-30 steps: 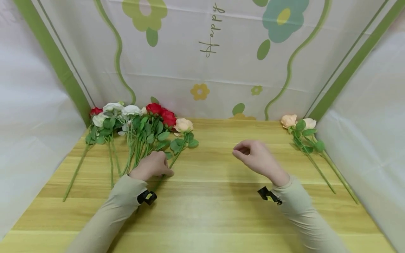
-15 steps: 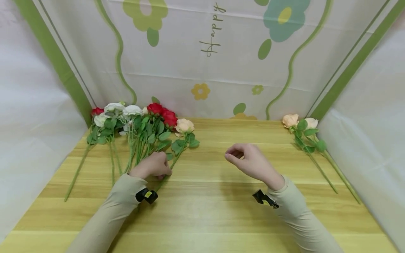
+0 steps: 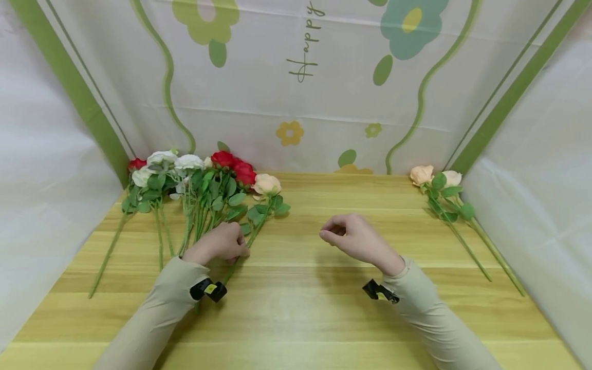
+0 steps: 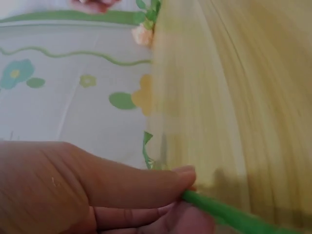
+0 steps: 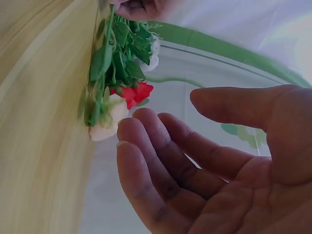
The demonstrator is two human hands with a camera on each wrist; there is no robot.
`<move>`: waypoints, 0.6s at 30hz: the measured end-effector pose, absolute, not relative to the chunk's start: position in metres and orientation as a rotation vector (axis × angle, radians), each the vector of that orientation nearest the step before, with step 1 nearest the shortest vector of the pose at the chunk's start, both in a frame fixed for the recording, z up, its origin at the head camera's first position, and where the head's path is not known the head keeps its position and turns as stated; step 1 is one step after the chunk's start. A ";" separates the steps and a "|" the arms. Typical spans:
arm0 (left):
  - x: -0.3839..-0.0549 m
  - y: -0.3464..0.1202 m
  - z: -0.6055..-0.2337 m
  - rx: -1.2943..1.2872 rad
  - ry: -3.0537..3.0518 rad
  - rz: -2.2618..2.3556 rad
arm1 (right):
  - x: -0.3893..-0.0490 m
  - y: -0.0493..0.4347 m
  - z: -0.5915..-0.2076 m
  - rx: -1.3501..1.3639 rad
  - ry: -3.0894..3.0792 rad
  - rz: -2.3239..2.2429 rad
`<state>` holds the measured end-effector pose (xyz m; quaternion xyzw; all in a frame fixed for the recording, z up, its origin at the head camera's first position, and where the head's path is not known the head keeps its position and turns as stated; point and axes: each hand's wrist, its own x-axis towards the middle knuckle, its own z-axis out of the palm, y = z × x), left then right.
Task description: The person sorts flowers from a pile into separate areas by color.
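My left hand (image 3: 219, 242) pinches the green stem (image 4: 229, 213) of a peach rose (image 3: 267, 185) between thumb and fingers, as the left wrist view shows. That rose lies at the right end of a pile of flowers, its bloom toward the back wall. My right hand (image 3: 358, 240) hovers over the middle of the table with nothing in it; in the right wrist view its fingers are loosely bent and the thumb stands apart. Close behind the left hand lie red roses (image 3: 243, 172) and white flowers (image 3: 188, 162) with leafy stems.
Two more pale roses (image 3: 422, 176) lie at the table's right edge, stems toward the front. A single red rose (image 3: 137, 164) is at the far left of the pile. The wooden table (image 3: 287, 318) ends at a printed cloth wall (image 3: 259, 92).
My right hand has moved left and slightly nearer the front, toward the left hand. The left hand stays at the stem of the peach rose, its fingers closing in a little.
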<state>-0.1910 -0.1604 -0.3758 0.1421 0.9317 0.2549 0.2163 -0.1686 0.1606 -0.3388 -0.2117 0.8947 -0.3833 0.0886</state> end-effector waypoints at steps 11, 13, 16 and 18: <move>-0.179 -0.136 -0.366 0.528 2.694 1.023 | -0.165 0.156 -0.338 -0.605 2.624 -1.217; -0.175 -0.130 -0.365 0.547 2.705 1.097 | -0.165 0.155 -0.338 -0.599 2.605 -1.256; -0.168 -0.120 -0.361 0.574 2.706 1.211 | -0.164 0.154 -0.339 -0.577 2.556 -1.344; -0.162 -0.114 -0.359 0.607 2.719 1.278 | -0.162 0.152 -0.338 -0.552 2.503 -1.425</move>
